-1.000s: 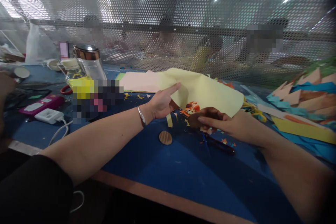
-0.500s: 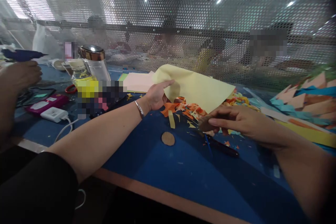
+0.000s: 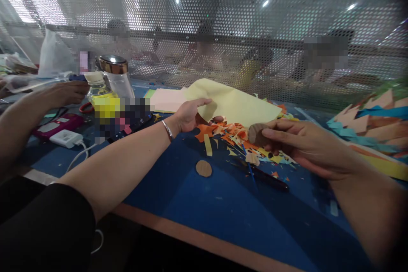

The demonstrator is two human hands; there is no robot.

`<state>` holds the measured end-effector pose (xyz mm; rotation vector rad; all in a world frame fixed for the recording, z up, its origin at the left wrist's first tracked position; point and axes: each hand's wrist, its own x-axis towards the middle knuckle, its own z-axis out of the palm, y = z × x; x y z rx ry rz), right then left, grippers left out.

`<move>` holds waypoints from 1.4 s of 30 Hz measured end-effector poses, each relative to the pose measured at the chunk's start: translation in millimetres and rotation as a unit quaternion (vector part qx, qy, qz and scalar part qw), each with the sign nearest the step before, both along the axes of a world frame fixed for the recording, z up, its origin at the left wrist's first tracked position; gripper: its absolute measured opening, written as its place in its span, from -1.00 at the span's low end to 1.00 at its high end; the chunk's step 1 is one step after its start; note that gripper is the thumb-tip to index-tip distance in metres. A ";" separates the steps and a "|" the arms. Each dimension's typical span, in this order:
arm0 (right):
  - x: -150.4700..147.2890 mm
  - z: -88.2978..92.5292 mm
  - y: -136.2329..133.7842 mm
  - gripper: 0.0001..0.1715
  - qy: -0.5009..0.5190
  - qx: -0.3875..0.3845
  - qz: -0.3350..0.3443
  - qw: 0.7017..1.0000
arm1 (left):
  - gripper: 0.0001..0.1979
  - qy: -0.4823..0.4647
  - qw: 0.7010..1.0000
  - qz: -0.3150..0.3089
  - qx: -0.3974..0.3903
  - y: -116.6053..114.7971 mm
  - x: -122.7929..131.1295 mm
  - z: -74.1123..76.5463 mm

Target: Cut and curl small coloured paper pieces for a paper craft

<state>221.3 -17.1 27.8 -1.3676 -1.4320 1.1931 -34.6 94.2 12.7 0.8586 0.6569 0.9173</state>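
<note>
A pale yellow sheet of paper point(image 3: 236, 104) is held up by its left edge in my left hand point(image 3: 191, 114), thumb on top. Between the thumb and fingers of my right hand point(image 3: 287, 138) is a brown cardboard disc point(image 3: 257, 134). Another cardboard disc point(image 3: 204, 168) lies flat on the blue table point(image 3: 191, 204). Orange paper scraps point(image 3: 234, 131) are heaped below the yellow sheet. A dark-handled tool point(image 3: 270, 178) rests on the table below my right hand, with a thin blue strip point(image 3: 250, 170) across it.
Pink paper point(image 3: 167, 100), a phone, a yellow bottle point(image 3: 105, 97) and a clear flask point(image 3: 119, 80) stand or lie left. Another person's hand point(image 3: 72, 92) is beyond a magenta device point(image 3: 59, 125). Layered paper points point(image 3: 376, 121) are at right. Perforated metal rises behind.
My right hand has moved slightly right and up with the disc, which now shows its face. The yellow sheet sits slightly lower at its right end. The other person's hand has moved right.
</note>
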 end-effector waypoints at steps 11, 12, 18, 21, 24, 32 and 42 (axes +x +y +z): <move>-22.6 -7.9 -3.5 -0.48 0.008 0.033 0.005 0.999 | -0.90 -0.078 0.992 -0.036 0.094 -54.3 42.7 -10.1; -21.7 -8.2 -3.2 -0.46 -0.003 0.031 0.013 0.999 | -0.90 -0.071 0.993 -0.027 0.092 -52.9 44.3 -11.6; -17.3 -7.1 -2.7 -0.46 -0.108 0.086 0.016 0.990 | -0.81 -0.022 0.997 -0.033 0.059 -31.4 33.7 -12.8; -19.0 -10.0 -1.1 -0.46 -0.124 0.101 0.008 0.987 | -0.77 0.004 0.994 -0.086 0.060 -30.0 31.4 -15.0; -19.2 -17.2 2.8 -0.43 -0.116 0.114 0.001 0.987 | -0.75 0.019 0.988 -0.142 0.056 -34.0 33.9 -17.5; -10.2 -28.2 8.6 -0.48 -0.197 0.164 -0.032 0.966 | -0.67 0.067 0.983 -0.171 0.023 -34.7 34.4 -12.9; -9.9 -28.8 7.3 -0.59 -0.247 0.164 -0.013 0.955 | -0.70 0.072 0.974 -0.203 0.066 -34.5 33.4 -15.3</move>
